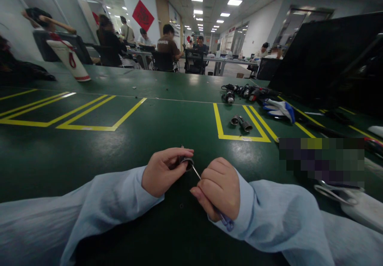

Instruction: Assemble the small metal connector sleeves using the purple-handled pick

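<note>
My left hand (163, 172) is closed around a small dark metal cylinder-shaped part (188, 163), its open round end turned toward the right. In the fist of my right hand (220, 186) is a screwdriver (228, 222) with a translucent purplish handle sticking out below the palm. Its thin shaft runs up to the left, and the tip goes into the mouth of the metal part, where it is hidden. Two similar metal parts, one (235, 120) beside the other (246, 126), lie on the green table ahead of my right hand.
The green table (131, 150) carries yellow tape outlines (86, 128). Back right are several dark metal pieces (229, 97) and a blue-and-white glove (279, 110), with a large black panel (329, 54) behind. A white container (69, 60) stands far left. Several people sit at tables beyond.
</note>
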Demonstrator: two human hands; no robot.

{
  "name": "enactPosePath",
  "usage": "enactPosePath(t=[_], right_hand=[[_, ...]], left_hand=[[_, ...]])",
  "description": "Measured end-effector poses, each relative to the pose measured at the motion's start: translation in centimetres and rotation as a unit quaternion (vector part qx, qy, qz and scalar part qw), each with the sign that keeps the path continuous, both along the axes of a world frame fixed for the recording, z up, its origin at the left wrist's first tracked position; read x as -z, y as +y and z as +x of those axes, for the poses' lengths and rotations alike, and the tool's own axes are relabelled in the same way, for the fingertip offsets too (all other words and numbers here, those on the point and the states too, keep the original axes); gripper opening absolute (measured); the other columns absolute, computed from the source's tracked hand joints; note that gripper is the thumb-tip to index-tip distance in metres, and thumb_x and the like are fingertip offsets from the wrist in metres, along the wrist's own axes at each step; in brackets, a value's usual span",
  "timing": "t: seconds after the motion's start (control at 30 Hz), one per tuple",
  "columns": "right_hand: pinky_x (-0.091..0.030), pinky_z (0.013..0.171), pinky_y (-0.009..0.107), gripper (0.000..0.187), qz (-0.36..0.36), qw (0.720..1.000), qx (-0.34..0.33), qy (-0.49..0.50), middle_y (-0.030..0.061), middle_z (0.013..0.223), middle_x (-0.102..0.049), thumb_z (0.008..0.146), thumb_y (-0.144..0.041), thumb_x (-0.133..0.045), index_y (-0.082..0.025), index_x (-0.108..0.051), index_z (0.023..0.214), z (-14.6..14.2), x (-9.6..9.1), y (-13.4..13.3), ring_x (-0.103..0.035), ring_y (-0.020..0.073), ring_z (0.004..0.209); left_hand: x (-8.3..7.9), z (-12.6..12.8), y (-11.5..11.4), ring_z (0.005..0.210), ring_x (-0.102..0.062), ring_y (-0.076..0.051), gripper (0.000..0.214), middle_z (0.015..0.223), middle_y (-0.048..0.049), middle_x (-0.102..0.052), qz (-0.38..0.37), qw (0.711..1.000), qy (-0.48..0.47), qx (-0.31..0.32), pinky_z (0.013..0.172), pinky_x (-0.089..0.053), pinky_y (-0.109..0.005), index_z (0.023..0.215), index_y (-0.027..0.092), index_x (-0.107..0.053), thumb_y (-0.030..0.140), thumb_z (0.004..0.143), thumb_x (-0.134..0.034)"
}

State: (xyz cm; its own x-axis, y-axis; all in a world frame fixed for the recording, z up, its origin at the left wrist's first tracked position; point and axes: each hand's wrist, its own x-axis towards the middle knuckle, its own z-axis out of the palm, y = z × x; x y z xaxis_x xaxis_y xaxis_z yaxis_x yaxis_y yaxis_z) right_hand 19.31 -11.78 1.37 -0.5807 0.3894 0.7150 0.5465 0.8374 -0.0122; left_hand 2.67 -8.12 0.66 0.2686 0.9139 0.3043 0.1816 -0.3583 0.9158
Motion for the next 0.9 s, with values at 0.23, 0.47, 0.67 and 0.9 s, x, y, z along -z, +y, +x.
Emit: enactPosePath(t=[0.23,0.47,0.67,0.9], right_hand=[[-0.027,0.052,0.03,0.033,0.005,1.0,-0.004,-0.001,0.0027,0.05,-0.049,0.082,-0.019,-0.044,-0.013,-0.054,0.051,0.0,-0.4,0.0,-0.039,0.0139,0.053],[-0.026,0.052,0.03,0.035,0.011,1.0,0.008,0.011,0.0025,0.049,-0.047,0.083,-0.02,-0.043,-0.013,-0.054,0.05,-0.1,0.0,0.0,-0.038,0.0135,0.052],[-0.03,0.053,0.031,0.031,-0.023,0.999,-0.029,0.02,0.0035,0.05,-0.051,0.081,-0.019,-0.044,-0.013,-0.054,0.052,0.0,-0.2,-0.3,-0.042,0.0135,0.053],[-0.038,0.05,0.023,0.046,-0.393,0.873,-0.162,0.238,-0.0012,0.041,-0.047,0.088,-0.03,-0.038,-0.016,-0.047,0.044,-0.4,0.1,-0.9,-0.045,0.0081,0.044]], left_hand=[[0.0,0.1,0.1,0.081,-0.067,-0.019,0.019,0.093,-0.0081,-0.07,-0.002,1.0,-0.009,0.0,0.074,-0.056,-0.028,0.082,0.013,-0.067,0.01,0.065,-0.059],[-0.3,0.1,-0.1,0.082,-0.067,-0.019,0.019,0.092,-0.0087,-0.071,0.003,1.0,-0.003,0.002,0.075,-0.055,-0.028,0.082,0.012,-0.067,0.009,0.065,-0.059],[-0.1,-0.1,0.1,0.082,-0.067,-0.019,0.019,0.093,-0.0086,-0.07,-0.009,1.0,-0.004,0.002,0.075,-0.056,-0.029,0.08,0.013,-0.067,0.009,0.064,-0.059],[0.7,-0.3,0.9,0.08,-0.067,-0.02,0.017,0.094,-0.0091,-0.07,-0.054,0.998,-0.041,-0.004,0.074,-0.056,-0.031,0.08,0.012,-0.066,0.012,0.064,-0.062]])
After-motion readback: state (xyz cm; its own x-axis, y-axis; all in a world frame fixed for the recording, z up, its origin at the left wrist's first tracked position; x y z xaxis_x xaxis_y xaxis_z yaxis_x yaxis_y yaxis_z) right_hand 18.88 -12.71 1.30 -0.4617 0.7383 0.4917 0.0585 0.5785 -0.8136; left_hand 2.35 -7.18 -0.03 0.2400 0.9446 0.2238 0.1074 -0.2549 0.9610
